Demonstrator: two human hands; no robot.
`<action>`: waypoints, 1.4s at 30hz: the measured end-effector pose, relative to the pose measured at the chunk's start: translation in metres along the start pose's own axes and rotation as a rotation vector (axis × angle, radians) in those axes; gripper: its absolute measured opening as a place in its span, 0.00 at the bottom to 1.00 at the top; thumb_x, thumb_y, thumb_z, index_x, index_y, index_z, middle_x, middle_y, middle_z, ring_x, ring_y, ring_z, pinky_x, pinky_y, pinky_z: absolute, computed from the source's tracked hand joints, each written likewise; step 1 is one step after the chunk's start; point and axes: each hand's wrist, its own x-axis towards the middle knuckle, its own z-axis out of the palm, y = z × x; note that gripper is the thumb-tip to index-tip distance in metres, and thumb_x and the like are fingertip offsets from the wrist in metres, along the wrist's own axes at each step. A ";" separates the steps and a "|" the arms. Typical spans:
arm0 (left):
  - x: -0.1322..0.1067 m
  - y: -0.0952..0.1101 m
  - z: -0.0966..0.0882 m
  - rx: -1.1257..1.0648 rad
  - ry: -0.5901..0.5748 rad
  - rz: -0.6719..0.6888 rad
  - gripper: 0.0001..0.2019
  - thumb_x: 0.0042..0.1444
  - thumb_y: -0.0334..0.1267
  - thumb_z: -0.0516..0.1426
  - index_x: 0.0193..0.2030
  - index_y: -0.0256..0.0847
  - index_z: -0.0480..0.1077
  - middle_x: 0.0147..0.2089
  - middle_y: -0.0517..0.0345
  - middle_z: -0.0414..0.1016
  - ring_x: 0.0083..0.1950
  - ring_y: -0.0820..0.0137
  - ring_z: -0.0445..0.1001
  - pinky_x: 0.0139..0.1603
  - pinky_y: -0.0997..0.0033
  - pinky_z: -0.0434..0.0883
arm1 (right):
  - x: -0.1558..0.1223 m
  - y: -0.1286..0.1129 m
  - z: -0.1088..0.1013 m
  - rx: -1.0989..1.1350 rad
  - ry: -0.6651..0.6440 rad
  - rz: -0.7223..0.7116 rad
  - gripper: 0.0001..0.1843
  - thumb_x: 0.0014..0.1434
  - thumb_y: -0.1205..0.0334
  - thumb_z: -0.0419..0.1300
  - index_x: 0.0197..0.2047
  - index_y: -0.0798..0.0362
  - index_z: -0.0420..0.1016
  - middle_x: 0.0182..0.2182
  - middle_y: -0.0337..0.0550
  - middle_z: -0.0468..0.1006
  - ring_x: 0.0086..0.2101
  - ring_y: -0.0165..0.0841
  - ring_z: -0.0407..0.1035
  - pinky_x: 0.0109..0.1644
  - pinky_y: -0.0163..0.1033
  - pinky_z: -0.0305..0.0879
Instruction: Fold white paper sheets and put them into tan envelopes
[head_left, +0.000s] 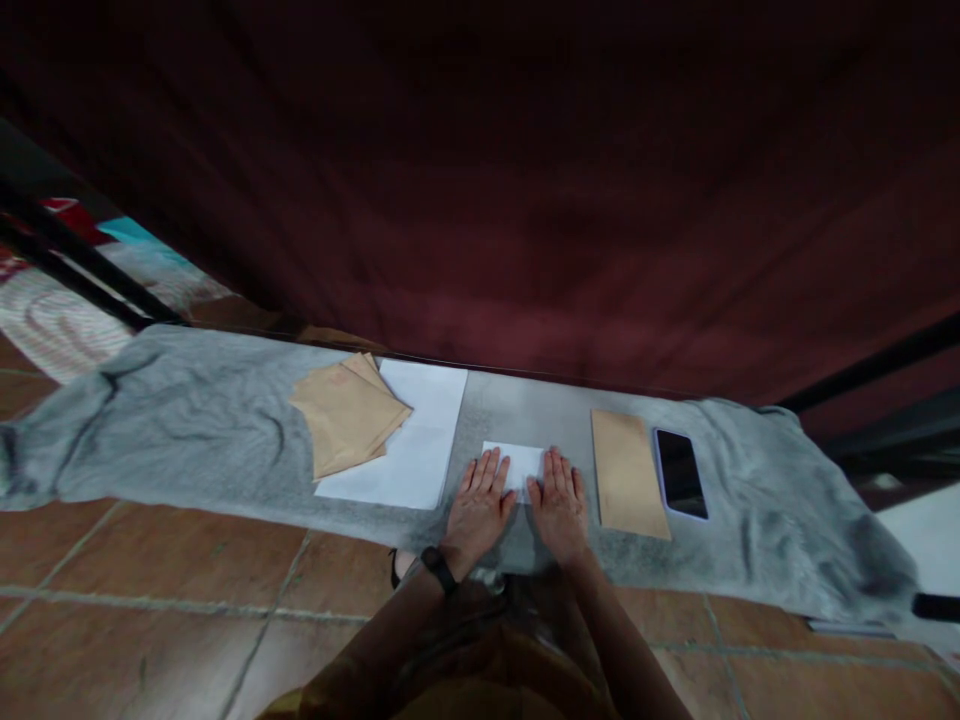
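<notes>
Where the two hands meet, just below the middle of the frame, a small white paper [517, 461] lies on a grey cloth [187, 430]. Left hand [480, 502] and right hand [559, 502] both lie flat on the paper's near edge, fingers spread wide, gripping nothing. A black watch [438, 568] sits on the left wrist. Just right of the hands lies a brown envelope [627, 476], then a phone [680, 473]. To the left, more brown envelopes [346, 418] rest on white sheets [424, 450]. Brown floor tiles [150, 580] fill the bottom left.
</notes>
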 end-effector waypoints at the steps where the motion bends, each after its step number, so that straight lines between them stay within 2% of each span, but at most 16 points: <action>1: 0.000 -0.001 0.000 0.001 -0.001 0.011 0.30 0.70 0.47 0.51 0.74 0.37 0.56 0.77 0.43 0.54 0.78 0.57 0.51 0.76 0.47 0.54 | 0.000 0.000 0.000 0.000 0.006 -0.001 0.32 0.75 0.54 0.43 0.76 0.61 0.52 0.71 0.61 0.59 0.70 0.47 0.54 0.71 0.57 0.50; 6: 0.000 -0.002 0.000 0.011 -0.007 0.023 0.36 0.67 0.55 0.52 0.75 0.35 0.53 0.77 0.41 0.53 0.78 0.55 0.50 0.76 0.47 0.54 | 0.000 -0.002 0.000 -0.012 0.020 -0.007 0.32 0.74 0.55 0.44 0.75 0.61 0.52 0.71 0.61 0.59 0.69 0.48 0.56 0.72 0.58 0.50; 14: 0.000 -0.002 0.000 0.028 0.011 0.028 0.36 0.67 0.54 0.53 0.76 0.37 0.52 0.77 0.42 0.54 0.78 0.56 0.52 0.76 0.47 0.55 | 0.001 -0.004 -0.004 -0.023 -0.006 -0.007 0.31 0.73 0.56 0.44 0.73 0.63 0.57 0.70 0.62 0.61 0.69 0.47 0.55 0.72 0.57 0.48; 22: 0.000 0.000 -0.001 0.048 0.005 0.027 0.35 0.68 0.54 0.52 0.75 0.35 0.55 0.77 0.40 0.55 0.78 0.55 0.52 0.76 0.47 0.55 | -0.001 -0.001 -0.001 0.004 0.019 -0.030 0.31 0.73 0.57 0.47 0.73 0.63 0.56 0.71 0.64 0.59 0.69 0.49 0.56 0.71 0.60 0.51; 28: -0.001 0.002 0.001 0.049 0.020 0.028 0.34 0.68 0.54 0.53 0.74 0.36 0.56 0.76 0.40 0.55 0.78 0.54 0.53 0.75 0.46 0.56 | 0.001 -0.003 0.000 0.034 0.041 0.014 0.32 0.72 0.57 0.47 0.74 0.63 0.56 0.69 0.63 0.62 0.68 0.48 0.58 0.71 0.58 0.51; 36: -0.002 0.000 0.006 0.073 0.013 0.028 0.33 0.69 0.54 0.49 0.74 0.36 0.56 0.76 0.40 0.56 0.77 0.56 0.54 0.75 0.47 0.55 | 0.002 -0.006 -0.001 -0.019 -0.073 0.080 0.32 0.73 0.55 0.43 0.74 0.63 0.57 0.72 0.57 0.58 0.70 0.46 0.54 0.74 0.55 0.44; 42: -0.001 0.002 0.003 0.171 -0.077 -0.003 0.34 0.72 0.56 0.41 0.75 0.33 0.54 0.77 0.41 0.53 0.78 0.58 0.50 0.77 0.51 0.51 | 0.002 -0.008 -0.006 -0.066 -0.107 0.078 0.33 0.73 0.54 0.42 0.74 0.63 0.56 0.72 0.57 0.58 0.70 0.47 0.54 0.73 0.55 0.43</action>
